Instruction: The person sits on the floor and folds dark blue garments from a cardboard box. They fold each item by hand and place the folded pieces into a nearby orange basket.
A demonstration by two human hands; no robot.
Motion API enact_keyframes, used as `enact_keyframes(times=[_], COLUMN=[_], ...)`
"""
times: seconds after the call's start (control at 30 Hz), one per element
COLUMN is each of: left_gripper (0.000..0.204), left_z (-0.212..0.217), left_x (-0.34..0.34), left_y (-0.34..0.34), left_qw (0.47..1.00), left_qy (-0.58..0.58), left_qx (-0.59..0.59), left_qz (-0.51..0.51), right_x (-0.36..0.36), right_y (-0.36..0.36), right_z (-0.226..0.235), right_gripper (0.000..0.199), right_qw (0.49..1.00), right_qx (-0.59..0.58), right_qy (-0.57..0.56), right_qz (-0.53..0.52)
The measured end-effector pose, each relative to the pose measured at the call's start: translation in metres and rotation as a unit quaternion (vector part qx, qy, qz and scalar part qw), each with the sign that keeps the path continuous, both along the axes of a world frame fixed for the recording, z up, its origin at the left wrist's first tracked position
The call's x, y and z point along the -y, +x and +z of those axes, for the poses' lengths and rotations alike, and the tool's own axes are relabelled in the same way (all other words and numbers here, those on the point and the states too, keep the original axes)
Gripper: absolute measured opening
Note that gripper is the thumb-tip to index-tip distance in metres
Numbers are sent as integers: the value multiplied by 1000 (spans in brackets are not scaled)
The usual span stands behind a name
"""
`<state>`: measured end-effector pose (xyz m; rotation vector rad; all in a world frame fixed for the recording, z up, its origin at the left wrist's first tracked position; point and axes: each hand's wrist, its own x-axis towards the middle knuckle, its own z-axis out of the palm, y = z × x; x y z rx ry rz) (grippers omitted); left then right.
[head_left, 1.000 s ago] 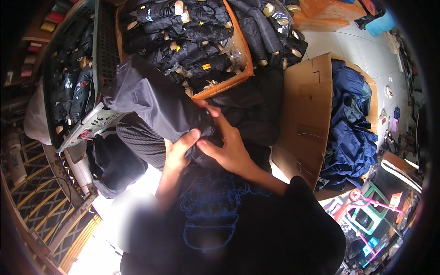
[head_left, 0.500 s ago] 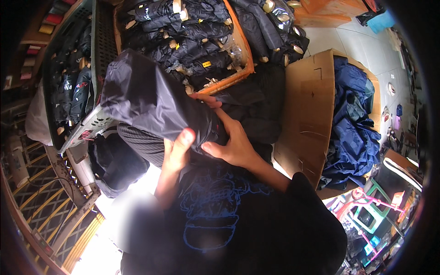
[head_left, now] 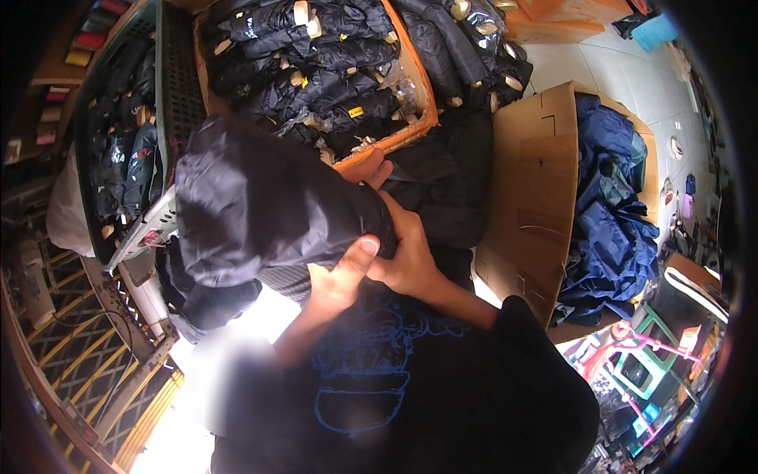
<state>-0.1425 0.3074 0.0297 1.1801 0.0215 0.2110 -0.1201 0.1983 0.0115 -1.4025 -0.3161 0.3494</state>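
Observation:
Both my hands are closed round a bundle of shiny black nylon fabric (head_left: 253, 205) in front of my chest. It is loose and wide at its left end and narrows toward my hands. My left hand (head_left: 341, 276) grips the narrow part from below, its thumb pressed on the near side, with fingertips showing beyond the fabric. My right hand (head_left: 407, 253) wraps round the right end, where a dark edge shows. The two thumbs lie close together. Whatever is inside the fabric is hidden.
Ahead, an orange-rimmed crate (head_left: 426, 130) holds several rolled black bundles with pale ends. More fill the dark green plastic basket (head_left: 180, 79) at left. To the right stands a cardboard box (head_left: 525, 197) with blue fabric (head_left: 604, 229). A green stool (head_left: 651, 355) sits lower right.
The wide left end of the bundle has dropped lower and turned nearer to me. My left hand has slid right along the fabric, its thumb now beside my right hand.

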Motion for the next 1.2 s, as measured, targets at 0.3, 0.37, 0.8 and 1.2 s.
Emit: enact_keyframes(times=[0.3,0.37,0.8,1.2], left_gripper=[90,81,62,83], left_z=[1,1,-39,-67], left_x=[-7,-11,-33,-22], left_y=[2,-1,-38,-81], left_qw=[998,992,986,964], left_qy=[35,39,-67,-123], left_qx=[-54,-81,-150,-231], left_qz=[24,84,-1,-48], right_x=[-1,-6,24,36], right_y=[5,14,-8,-18], right_z=[4,5,-19,0], right_gripper=[52,58,33,58], right_qw=[971,958,975,894], right_qx=[177,215,-194,-389], right_qy=[-119,-136,49,0], right_qz=[-107,-132,100,221])
